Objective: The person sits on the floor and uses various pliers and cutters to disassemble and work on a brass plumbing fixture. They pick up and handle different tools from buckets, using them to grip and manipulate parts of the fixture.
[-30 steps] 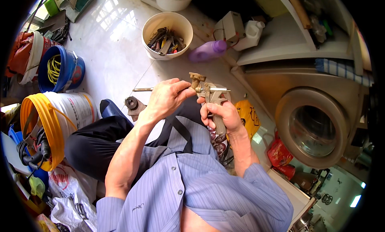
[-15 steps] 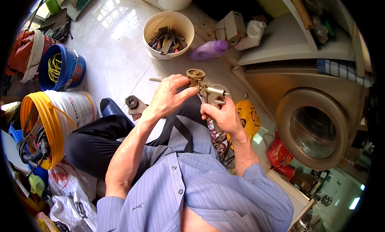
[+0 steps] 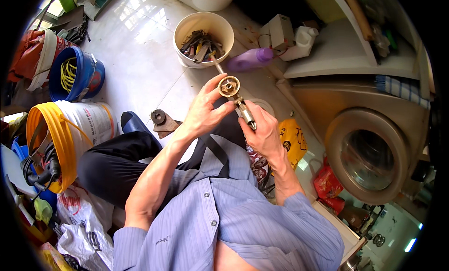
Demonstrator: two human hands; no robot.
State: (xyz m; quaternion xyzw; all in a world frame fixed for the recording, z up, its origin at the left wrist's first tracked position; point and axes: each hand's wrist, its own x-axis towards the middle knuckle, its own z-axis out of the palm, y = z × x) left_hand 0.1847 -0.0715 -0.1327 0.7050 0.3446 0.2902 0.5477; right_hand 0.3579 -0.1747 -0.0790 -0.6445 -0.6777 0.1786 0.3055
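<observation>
The metal tool [image 3: 229, 87] is held between the two hands, above the lap, with its round brass-coloured head facing up. The left hand [image 3: 204, 106] pinches the head from its left side, the thumb and fingers set on either side. The right hand [image 3: 263, 131] is closed around the rear section beside the silver barrel [image 3: 247, 115]; its grip is partly hidden. A thin rod extends forward from the head, and its far end overlaps the near rim of the cream bucket [image 3: 225, 33] in this view; contact cannot be determined.

The cream bucket contains assorted hand tools [image 3: 201, 44]. At left, the blue bucket [image 3: 89, 67] contains a coiled yellow cable [image 3: 68, 76]. Below it, the white bucket [image 3: 96, 123] with a yellow rim lies tilted, a black corded device [image 3: 47, 170] at its mouth.

A purple bottle [image 3: 250, 59] lies just beside the cream bucket. A metal plate [image 3: 164, 127] carrying a dark ring lies left of the left hand. The washing machine [image 3: 367, 154] is at right; a yellow bag [image 3: 292, 140] lies between it and the right forearm.
</observation>
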